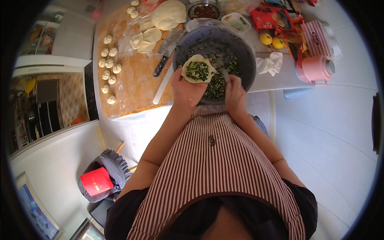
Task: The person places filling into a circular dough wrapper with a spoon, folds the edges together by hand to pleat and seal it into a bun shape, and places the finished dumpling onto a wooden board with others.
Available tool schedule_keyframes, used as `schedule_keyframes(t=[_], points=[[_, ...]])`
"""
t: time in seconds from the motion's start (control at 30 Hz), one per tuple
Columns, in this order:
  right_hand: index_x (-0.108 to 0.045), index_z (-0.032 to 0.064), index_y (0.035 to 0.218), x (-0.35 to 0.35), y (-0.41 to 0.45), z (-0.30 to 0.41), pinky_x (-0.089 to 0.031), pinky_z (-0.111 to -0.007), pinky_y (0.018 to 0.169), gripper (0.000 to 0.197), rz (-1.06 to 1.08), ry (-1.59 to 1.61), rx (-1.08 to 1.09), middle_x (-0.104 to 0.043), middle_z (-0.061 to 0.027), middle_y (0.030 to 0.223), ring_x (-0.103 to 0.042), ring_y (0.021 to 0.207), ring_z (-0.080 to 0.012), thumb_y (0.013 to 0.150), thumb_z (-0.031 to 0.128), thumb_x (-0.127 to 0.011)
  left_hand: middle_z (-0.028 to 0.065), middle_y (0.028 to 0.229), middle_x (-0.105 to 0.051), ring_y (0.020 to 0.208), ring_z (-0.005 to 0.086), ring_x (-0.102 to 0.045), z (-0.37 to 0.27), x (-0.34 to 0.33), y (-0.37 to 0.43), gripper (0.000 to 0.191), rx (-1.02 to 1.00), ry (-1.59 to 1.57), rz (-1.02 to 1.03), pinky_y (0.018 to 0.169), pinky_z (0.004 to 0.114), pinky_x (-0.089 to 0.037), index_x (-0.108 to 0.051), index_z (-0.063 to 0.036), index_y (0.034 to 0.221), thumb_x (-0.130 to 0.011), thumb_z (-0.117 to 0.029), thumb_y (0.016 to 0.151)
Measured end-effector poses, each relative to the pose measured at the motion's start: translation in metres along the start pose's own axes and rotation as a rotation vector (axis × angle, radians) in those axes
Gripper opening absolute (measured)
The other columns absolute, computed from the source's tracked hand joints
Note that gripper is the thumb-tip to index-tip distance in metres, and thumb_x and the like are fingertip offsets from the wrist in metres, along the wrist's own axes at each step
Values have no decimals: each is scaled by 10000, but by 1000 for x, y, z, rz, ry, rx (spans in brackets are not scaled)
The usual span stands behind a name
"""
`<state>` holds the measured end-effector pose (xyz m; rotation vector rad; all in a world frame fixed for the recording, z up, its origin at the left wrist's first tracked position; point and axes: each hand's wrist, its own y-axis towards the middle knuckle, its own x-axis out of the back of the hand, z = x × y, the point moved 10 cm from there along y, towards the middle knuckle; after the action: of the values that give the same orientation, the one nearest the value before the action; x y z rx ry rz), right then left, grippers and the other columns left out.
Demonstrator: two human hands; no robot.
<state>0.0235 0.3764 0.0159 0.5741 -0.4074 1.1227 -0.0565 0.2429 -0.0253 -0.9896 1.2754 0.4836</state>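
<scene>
On my left hand [189,90] lies a round dough wrapper [186,78] with chopped green filling [197,71] piled in its middle. My right hand [235,96] grips a utensil, blurred and probably a spoon [223,72], over the large grey bowl [251,60]. More chopped green and pale filling [217,85] lies in that bowl. Flat dough wrappers [147,39] overlap on the wooden board [135,90], below a larger dough sheet [169,15]. Several pleated buns [109,63] stand at the board's left side.
A cleaver with a black handle [161,66] and a pale flat strip [163,87] lie left of the bowl. Beyond are a metal bowl [189,12] and a white tray [246,28]. Crumpled tissue [270,63], yellow fruit [265,39] and a pink flask [312,69] are on the right.
</scene>
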Motion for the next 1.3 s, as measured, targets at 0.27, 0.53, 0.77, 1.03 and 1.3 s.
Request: schedule_keyframes(t=[0.27,0.53,0.77,1.03,1.3], points=[[-483,-21,1213,-10,-11,-6,-534,-448,682,218,39,84,19,-650,-248,886,-656,786,-429,1006,48,-486,255,1526,-380,1429,387,-370,3,-7,-7,620,-42,-47,14,1195,547,-278,-333,26,1491,-311,-390,1033],[-527,0,1182,9,15,7,-531,-468,693,205,67,44,44,-685,-249,979,-668,833,-425,994,82,-517,210,1510,-415,1418,367,-389,9,-6,-14,578,-16,99,-57,1187,552,-292,-389,-13,1468,-339,-382,1026],[-535,18,1219,19,33,-27,-540,-494,730,268,-17,-365,-65,-708,-213,949,-684,825,-399,963,93,-513,211,1494,-436,1404,362,-412,-2,-7,-15,560,3,126,2,1184,561,-300,-424,-18,1445,-348,-380,1024],[-666,59,989,-68,31,-54,-494,-387,635,148,561,-968,162,-706,-115,830,-679,745,-256,885,135,-592,236,1419,-515,1306,364,-527,-36,-10,-23,450,4,384,-100,1099,480,-460,-399,2,1436,-441,-223,1048],[-701,61,926,-43,69,34,-489,-471,793,121,144,-416,144,-663,-96,872,-630,925,-322,867,166,-694,222,1343,-582,1243,327,-589,-75,-13,-34,422,-1,384,-116,1052,447,-524,-435,-12,1403,-513,-217,1043]])
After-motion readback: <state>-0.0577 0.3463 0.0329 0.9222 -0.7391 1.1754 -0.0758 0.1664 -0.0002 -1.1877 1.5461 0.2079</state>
